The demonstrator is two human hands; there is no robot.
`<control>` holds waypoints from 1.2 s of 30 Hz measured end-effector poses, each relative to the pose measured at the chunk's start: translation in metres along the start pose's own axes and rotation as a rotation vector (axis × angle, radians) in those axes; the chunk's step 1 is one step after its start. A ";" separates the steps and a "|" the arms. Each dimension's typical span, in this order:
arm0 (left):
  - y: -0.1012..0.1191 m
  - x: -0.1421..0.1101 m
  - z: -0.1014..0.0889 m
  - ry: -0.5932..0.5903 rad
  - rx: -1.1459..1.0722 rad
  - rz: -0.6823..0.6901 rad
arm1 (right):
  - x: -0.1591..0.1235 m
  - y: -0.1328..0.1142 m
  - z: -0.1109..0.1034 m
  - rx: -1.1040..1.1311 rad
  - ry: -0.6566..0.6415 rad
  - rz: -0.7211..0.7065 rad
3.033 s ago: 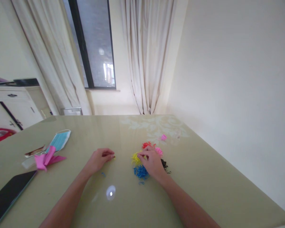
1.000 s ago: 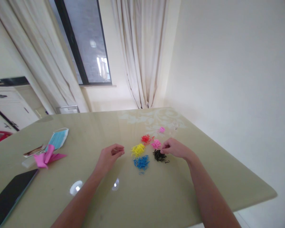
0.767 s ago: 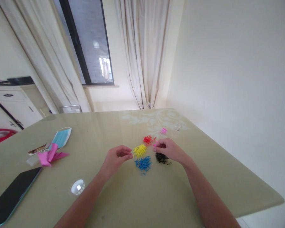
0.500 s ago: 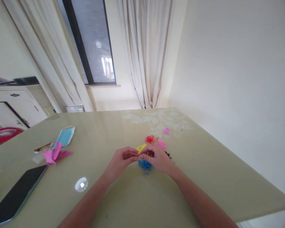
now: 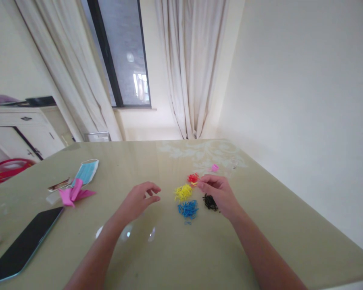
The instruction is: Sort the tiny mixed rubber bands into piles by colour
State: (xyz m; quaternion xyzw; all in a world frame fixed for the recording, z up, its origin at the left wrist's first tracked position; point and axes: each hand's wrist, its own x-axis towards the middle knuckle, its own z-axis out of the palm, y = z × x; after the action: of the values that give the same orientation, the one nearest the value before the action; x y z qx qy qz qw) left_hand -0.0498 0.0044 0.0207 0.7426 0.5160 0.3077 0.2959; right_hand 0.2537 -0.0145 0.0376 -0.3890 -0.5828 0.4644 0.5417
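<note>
My left hand (image 5: 142, 198) hovers left of the piles, thumb and fingers apart, with nothing in it. The fingers of my right hand (image 5: 219, 192) are pinched, and a small yellow rubber band (image 5: 194, 184) shows at their tips. Just beyond those fingertips is a pile of red rubber bands (image 5: 192, 177). Nearer me are a yellow pile (image 5: 183, 193) and a blue pile (image 5: 188, 209). A black pile (image 5: 210, 202) is partly covered by my right hand, which also hides the pink pile.
A pink object (image 5: 214, 168) sits beyond my right hand. On the left are a blue face mask (image 5: 86, 172), a folded pink piece (image 5: 75, 194) and a dark tablet or phone (image 5: 26, 243). The glossy table (image 5: 163, 249) meets a wall on the right.
My hands, together over the piles before, have parted. The left has moved left and opened; the right has moved right and slightly away, uncovering the yellow and blue piles.
</note>
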 end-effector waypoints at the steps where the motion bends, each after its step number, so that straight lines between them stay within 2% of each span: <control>1: -0.007 -0.002 -0.012 -0.040 0.081 -0.028 | 0.000 -0.001 -0.004 0.019 0.023 -0.009; 4: -0.026 -0.010 -0.039 -0.242 0.182 -0.206 | 0.001 0.000 -0.009 0.028 0.033 -0.016; 6: -0.031 -0.014 -0.045 -0.322 0.169 -0.280 | 0.001 0.001 -0.008 0.019 0.029 -0.014; 14: -0.028 -0.010 -0.032 -0.434 0.111 -0.259 | -0.002 -0.005 -0.002 -0.018 -0.004 -0.025; 16: -0.029 -0.009 -0.031 -0.422 0.109 -0.227 | 0.001 0.001 0.002 -0.158 -0.026 -0.037; 19: -0.025 -0.005 -0.024 -0.336 0.069 -0.132 | 0.007 0.017 0.014 -0.495 -0.048 -0.092; 22: -0.016 0.001 -0.008 -0.251 -0.035 -0.031 | 0.012 0.034 0.027 -0.746 -0.075 -0.101; 25: -0.006 0.007 0.013 -0.209 -0.179 0.006 | 0.013 0.043 0.031 -0.876 -0.077 -0.072; 29: 0.005 0.009 0.035 -0.153 -0.380 -0.023 | 0.007 0.038 0.026 -0.863 -0.058 -0.116; 33: 0.012 0.008 0.048 -0.138 -0.523 -0.051 | 0.000 0.030 0.027 -0.666 -0.147 -0.141; 36: 0.013 0.007 0.053 -0.146 -0.616 -0.062 | -0.002 0.028 0.031 -0.606 -0.180 -0.149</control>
State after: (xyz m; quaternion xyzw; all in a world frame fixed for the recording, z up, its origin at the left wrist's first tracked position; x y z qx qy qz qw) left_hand 0.0003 0.0012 -0.0025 0.6221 0.3984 0.3863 0.5523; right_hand 0.2213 -0.0129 0.0102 -0.4461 -0.7671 0.2611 0.3799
